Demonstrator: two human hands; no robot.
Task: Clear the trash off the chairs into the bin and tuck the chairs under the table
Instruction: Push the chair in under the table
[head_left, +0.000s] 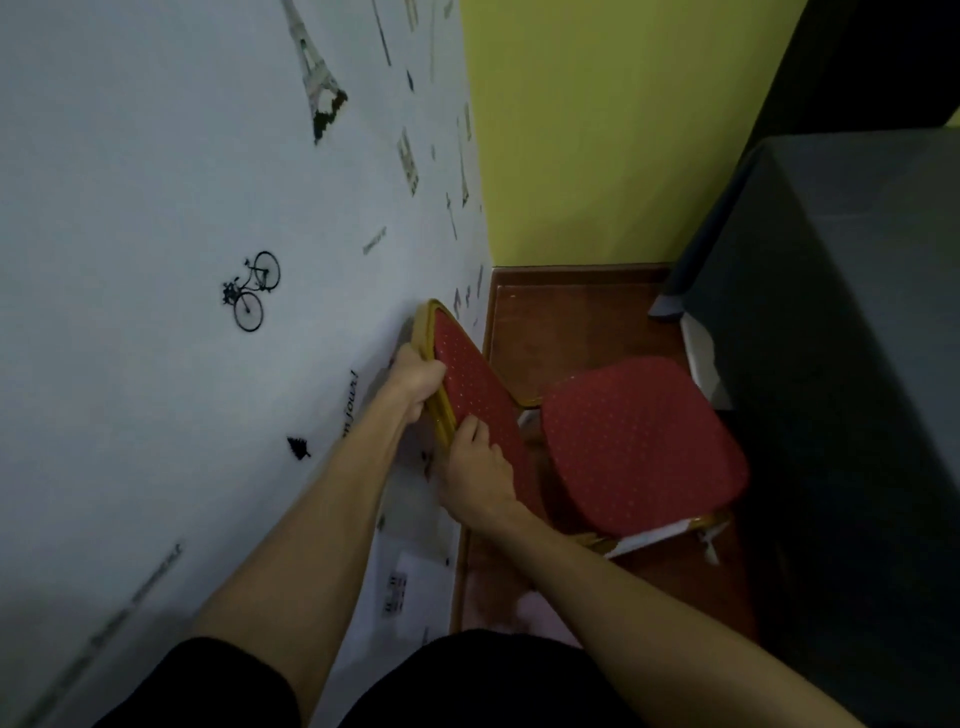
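Note:
A red padded chair with a gold frame stands between the white wall and the grey-draped table. Its seat faces the table and shows no trash on it. The backrest leans close to the wall. My left hand grips the gold top edge of the backrest. My right hand holds the same backrest lower down, fingers over its front edge. The chair's front edge sits near the table's cloth. No bin is in view.
The white wall with bicycle and tower prints runs along the left. A yellow-green wall closes the corner behind the chair. Dark red wooden floor shows between chair and corner. My dark shorts fill the bottom.

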